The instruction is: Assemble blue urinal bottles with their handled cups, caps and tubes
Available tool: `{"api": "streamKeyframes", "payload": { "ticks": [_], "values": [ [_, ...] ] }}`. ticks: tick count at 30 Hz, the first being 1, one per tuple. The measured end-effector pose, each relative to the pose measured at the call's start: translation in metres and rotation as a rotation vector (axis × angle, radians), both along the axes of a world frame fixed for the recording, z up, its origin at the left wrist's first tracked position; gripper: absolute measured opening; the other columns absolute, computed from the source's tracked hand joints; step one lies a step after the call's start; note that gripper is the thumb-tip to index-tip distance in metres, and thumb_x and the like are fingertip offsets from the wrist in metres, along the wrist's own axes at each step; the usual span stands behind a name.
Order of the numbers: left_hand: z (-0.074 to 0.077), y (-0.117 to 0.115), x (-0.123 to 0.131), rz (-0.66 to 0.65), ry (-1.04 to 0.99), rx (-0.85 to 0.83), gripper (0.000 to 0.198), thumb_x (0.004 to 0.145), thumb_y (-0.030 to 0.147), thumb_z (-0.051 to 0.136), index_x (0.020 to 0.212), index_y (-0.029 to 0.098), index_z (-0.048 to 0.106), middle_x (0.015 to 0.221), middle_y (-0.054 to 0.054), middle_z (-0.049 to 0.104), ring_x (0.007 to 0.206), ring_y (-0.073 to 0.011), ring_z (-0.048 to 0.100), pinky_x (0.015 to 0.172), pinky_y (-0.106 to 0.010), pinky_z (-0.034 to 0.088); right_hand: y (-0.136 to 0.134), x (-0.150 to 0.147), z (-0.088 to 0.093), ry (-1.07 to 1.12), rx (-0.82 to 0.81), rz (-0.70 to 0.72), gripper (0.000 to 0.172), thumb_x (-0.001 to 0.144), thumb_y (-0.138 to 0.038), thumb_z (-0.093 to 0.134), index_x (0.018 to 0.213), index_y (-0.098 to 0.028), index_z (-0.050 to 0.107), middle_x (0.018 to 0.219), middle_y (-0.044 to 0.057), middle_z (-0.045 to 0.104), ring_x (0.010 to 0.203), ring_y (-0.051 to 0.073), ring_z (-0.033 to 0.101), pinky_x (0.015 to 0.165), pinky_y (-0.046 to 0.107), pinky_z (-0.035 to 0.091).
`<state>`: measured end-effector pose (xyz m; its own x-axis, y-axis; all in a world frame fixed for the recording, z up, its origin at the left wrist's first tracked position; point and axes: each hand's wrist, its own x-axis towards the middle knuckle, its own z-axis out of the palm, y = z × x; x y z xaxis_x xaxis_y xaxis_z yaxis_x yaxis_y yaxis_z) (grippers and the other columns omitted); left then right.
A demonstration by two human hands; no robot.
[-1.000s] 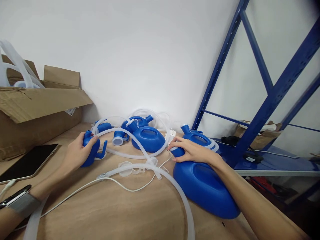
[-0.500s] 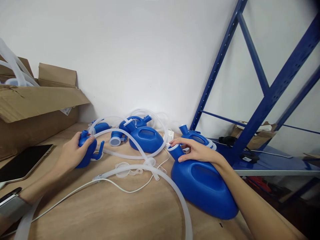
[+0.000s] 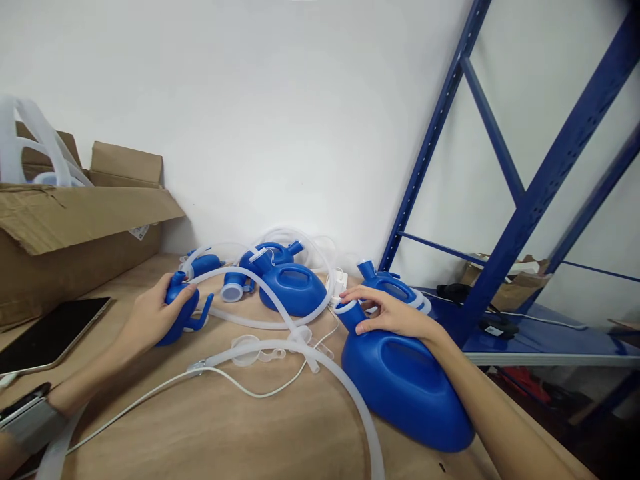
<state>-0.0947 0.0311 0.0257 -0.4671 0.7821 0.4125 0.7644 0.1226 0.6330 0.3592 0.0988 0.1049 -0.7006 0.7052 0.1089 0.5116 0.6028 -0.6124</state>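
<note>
My left hand is wrapped round a small blue plastic funnel cup with a narrow nozzle on top and a hooked arm at its side. On the right, my right hand grips the neck of a large blue urinal bottle, which lies on the table with its white-rimmed mouth towards the left. Between my hands a clear plastic hose loops across the table, and a clear round cap lies beside it. Another blue urinal bottle rests behind.
An open cardboard box with hoses sticking out stands at the left. A tablet lies before it. More blue bottles and a blue cup sit near the wall. A thin white cable crosses the table. Blue metal shelving rises at the right.
The whole view has shifted a little, so things sit slightly lower in the picture. Both hands keep their holds on the funnel cup and the bottle.
</note>
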Motion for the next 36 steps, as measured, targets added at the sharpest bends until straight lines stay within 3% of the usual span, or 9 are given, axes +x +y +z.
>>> {"api": "streamKeyframes", "payload": {
  "ticks": [7, 9, 13, 19, 26, 36],
  "values": [
    [-0.003, 0.002, -0.004, -0.043, 0.008, 0.012, 0.049, 0.086, 0.064, 0.043, 0.108, 0.024, 0.059, 0.094, -0.006, 0.073, 0.087, -0.0288, 0.067, 0.078, -0.032, 0.047, -0.003, 0.001, -0.002, 0.032, -0.180, -0.045, 0.079, 0.076, -0.051, 0.084, 0.146, -0.034, 0.053, 0.153, 0.007, 0.053, 0.129, 0.031, 0.059, 0.108, 0.046, 0.050],
    [-0.006, 0.002, -0.006, -0.059, 0.025, 0.022, 0.049, 0.087, 0.065, 0.043, 0.109, 0.024, 0.059, 0.094, -0.005, 0.073, 0.086, -0.0279, 0.067, 0.077, -0.031, 0.047, -0.002, 0.000, -0.001, 0.000, -0.188, -0.034, 0.076, 0.078, -0.051, 0.082, 0.146, -0.033, 0.053, 0.148, 0.007, 0.056, 0.126, 0.030, 0.061, 0.107, 0.046, 0.050],
    [-0.007, 0.002, -0.007, -0.067, 0.048, 0.015, 0.049, 0.088, 0.067, 0.041, 0.105, 0.024, 0.058, 0.087, -0.002, 0.070, 0.081, -0.0262, 0.065, 0.074, -0.029, 0.045, 0.003, -0.003, 0.002, -0.086, -0.038, -0.028, 0.068, 0.077, -0.054, 0.081, 0.138, -0.031, 0.062, 0.144, 0.007, 0.059, 0.119, 0.029, 0.061, 0.104, 0.043, 0.049],
    [-0.004, -0.001, -0.003, -0.066, 0.038, 0.007, 0.047, 0.087, 0.066, 0.042, 0.106, 0.025, 0.056, 0.085, -0.001, 0.067, 0.081, -0.0259, 0.063, 0.074, -0.029, 0.043, 0.017, -0.012, 0.003, -0.136, 0.092, 0.061, 0.068, 0.075, -0.051, 0.083, 0.137, -0.030, 0.065, 0.127, 0.007, 0.063, 0.105, 0.026, 0.061, 0.082, 0.034, 0.053],
    [-0.003, -0.002, -0.002, -0.053, 0.023, 0.003, 0.043, 0.088, 0.063, 0.044, 0.103, 0.025, 0.057, 0.080, 0.001, 0.064, 0.078, -0.0245, 0.062, 0.072, -0.027, 0.042, 0.020, -0.018, 0.003, -0.133, 0.135, 0.165, 0.056, 0.078, -0.055, 0.080, 0.128, -0.029, 0.072, 0.122, 0.006, 0.061, 0.114, 0.028, 0.059, 0.105, 0.042, 0.044],
    [-0.007, -0.001, -0.005, -0.098, 0.065, 0.056, 0.044, 0.089, 0.062, 0.046, 0.106, 0.023, 0.058, 0.087, -0.001, 0.070, 0.082, -0.0255, 0.064, 0.074, -0.028, 0.044, 0.011, -0.021, 0.006, -0.112, 0.095, 0.155, 0.040, 0.083, -0.050, 0.077, 0.115, -0.026, 0.074, 0.120, 0.005, 0.060, 0.114, 0.026, 0.059, 0.104, 0.039, 0.044]
  ]
}}
